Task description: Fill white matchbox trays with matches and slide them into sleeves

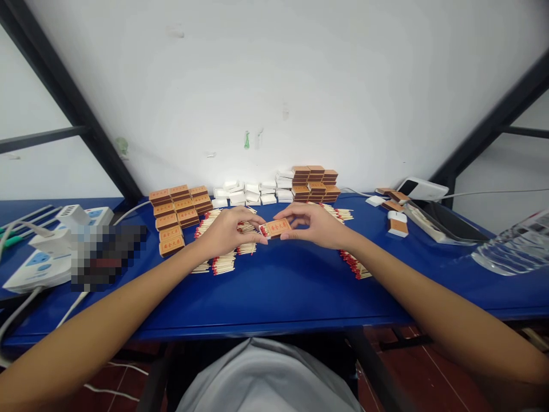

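Observation:
Between my two hands, raised over the blue table, is a matchbox [279, 228] with an orange sleeve. Its white tray juts out a little on the left, showing red match heads [264, 230]. My left hand [229, 229] pinches the tray end between thumb and fingers. On the sleeve's right end, my right hand [315, 225] grips with thumb and fingers closed. Loose matches [223, 263] lie in bundles beneath and beside my left hand. More matches [355, 265] lie under my right wrist, and others sit behind that hand.
Stacked matchboxes [178, 212] stand at the left. White trays [253, 193] and orange sleeves [315, 183] are piled along the wall. A power strip [55, 252] with cables lies far left. At the right are a white device [422, 189], loose box parts [398, 224] and clear plastic packaging [514, 243].

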Available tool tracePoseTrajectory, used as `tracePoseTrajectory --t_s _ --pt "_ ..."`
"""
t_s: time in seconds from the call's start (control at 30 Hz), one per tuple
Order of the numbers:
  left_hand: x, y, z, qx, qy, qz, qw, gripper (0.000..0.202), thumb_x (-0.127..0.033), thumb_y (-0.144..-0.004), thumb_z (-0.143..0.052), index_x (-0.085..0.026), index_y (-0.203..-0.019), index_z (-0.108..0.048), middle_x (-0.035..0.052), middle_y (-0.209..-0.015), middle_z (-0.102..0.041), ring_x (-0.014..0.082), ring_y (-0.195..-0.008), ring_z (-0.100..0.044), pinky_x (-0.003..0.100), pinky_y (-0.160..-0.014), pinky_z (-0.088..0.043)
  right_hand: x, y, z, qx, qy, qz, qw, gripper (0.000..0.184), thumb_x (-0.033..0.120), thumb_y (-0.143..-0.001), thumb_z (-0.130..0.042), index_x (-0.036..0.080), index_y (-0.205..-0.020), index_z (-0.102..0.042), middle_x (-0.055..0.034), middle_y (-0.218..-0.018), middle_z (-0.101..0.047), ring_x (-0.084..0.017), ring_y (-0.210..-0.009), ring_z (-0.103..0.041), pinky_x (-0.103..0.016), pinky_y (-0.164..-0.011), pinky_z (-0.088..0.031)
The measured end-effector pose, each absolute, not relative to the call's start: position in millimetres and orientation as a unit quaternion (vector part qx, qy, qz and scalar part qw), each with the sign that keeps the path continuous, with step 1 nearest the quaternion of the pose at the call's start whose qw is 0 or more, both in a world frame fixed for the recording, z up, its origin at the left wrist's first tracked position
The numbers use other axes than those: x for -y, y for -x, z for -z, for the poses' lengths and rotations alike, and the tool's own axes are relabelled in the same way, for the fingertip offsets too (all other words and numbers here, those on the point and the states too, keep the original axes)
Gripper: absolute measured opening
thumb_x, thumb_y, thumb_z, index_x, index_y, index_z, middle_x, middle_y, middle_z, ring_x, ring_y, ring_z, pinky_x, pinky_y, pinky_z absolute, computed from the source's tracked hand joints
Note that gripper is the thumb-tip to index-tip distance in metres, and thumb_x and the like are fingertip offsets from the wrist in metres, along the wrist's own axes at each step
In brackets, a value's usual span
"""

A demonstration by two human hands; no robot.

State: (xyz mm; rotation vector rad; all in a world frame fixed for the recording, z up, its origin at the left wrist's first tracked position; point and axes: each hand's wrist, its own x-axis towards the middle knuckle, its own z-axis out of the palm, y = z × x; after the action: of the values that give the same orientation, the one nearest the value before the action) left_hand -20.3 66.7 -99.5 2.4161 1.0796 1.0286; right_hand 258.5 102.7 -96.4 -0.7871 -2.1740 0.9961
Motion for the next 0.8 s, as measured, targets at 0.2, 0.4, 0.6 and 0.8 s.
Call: tracePoseTrajectory --t_s 0.2,0.4,0.6,0.8 --pt "-67 20 102 -0.349 -0.849 -0.362 0.163 0.052 -0.059 -0.07 -0.097 -0.025 -0.106 -0.082 0.0039 -0.093 -0.081 0.0237 -0.094 -0.072 0.033 -0.082 -0.054 -92 -250 95 0.803 0.255 -0.459 0.283 0.053 0.049 -0.077 -0.092 0.027 -0.125 -0.082 -0.0082 -0.126 -0.078 -0.028 -0.114 -0.073 -0.048 -0.104 -0.06" --pt "-67 21 100 -0.359 -0.847 -0.363 0.149 0.064 -0.067 -0.058 -0.098 -0.023 -0.1 -0.078 0.0012 -0.083 -0.077 0.0227 -0.087 -0.069 0.032 -0.076 -0.05 -82 -244 97 0.805 0.253 -0.464 0.268 0.052 0.043 -0.086 -0.085 0.028 -0.136 -0.078 -0.0063 -0.131 -0.079 -0.029 -0.117 -0.074 -0.048 -0.106 -0.06" --pt "-67 21 100 -0.354 -0.845 -0.376 0.136 0.072 -0.074 -0.051 -0.096 -0.023 -0.097 -0.077 0.0005 -0.078 -0.075 0.0237 -0.086 -0.068 0.032 -0.077 -0.047 -77 -241 98 0.841 0.234 -0.407 0.27 0.056 0.043 -0.092 -0.08 0.024 -0.144 -0.074 -0.0078 -0.13 -0.08 -0.029 -0.113 -0.075 -0.046 -0.102 -0.061" --pt "-65 21 100 -0.357 -0.844 -0.384 0.117 0.074 -0.076 -0.051 -0.094 -0.023 -0.099 -0.076 0.0009 -0.079 -0.074 0.0237 -0.085 -0.068 0.034 -0.079 -0.047 -71 -238 94 0.867 0.236 -0.331 0.288 0.049 0.041 -0.095 -0.078 0.024 -0.141 -0.076 -0.0082 -0.133 -0.079 -0.03 -0.115 -0.075 -0.042 -0.099 -0.06"
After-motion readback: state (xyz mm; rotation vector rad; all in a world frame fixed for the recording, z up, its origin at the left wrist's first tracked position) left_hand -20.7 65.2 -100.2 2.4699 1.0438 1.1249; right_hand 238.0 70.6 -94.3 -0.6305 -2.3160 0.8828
